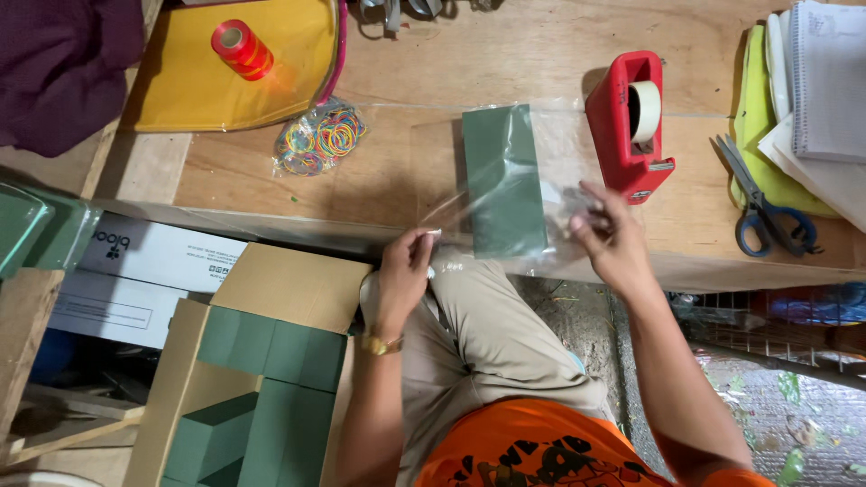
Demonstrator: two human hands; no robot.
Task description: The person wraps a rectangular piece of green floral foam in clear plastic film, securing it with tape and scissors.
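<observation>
Down at the left an open cardboard box [271, 361] holds more green blocks. The left hand [403, 275] pinches the near edge of a clear plastic bag [541, 153] at the worktop [379, 180] rim; the green foam block [503, 180] lies inside it. The right hand [606, 233] grips the bag's other corner. Pulled unevenly, the film could tear, or crumble the block's edge against the red tape dispenser [627, 126] just beside.
</observation>
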